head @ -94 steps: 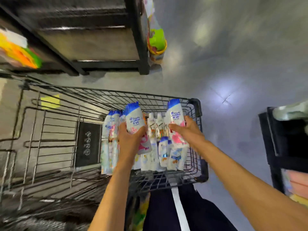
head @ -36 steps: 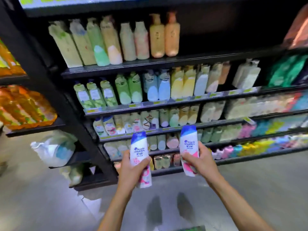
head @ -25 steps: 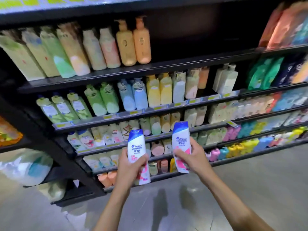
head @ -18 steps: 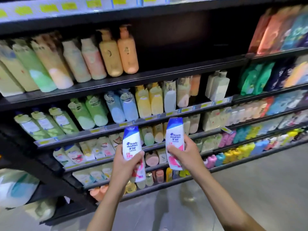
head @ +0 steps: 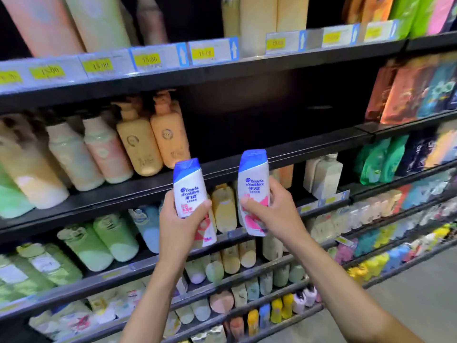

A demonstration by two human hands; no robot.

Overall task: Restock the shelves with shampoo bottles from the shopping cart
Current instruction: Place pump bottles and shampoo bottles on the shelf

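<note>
I hold two white shampoo bottles with blue caps and pink labels upright in front of the black shelves. My left hand grips the left shampoo bottle around its lower half. My right hand grips the right shampoo bottle from its right side. Both caps reach about the edge of a black shelf whose right part is a dark bare gap beside orange pump bottles. The shopping cart is out of view.
Rows of pastel pump bottles fill the left of that shelf. Green, blue and yellow bottles stand on lower shelves. Colourful refill pouches sit at the right. Price tags line the upper shelf edge. Grey floor lies at the lower right.
I lifted both bottles out of the cart, turned toward the shelves and moved in close. Both hands have raised the bottles from the lower shelves up to the shelf with the gap.
</note>
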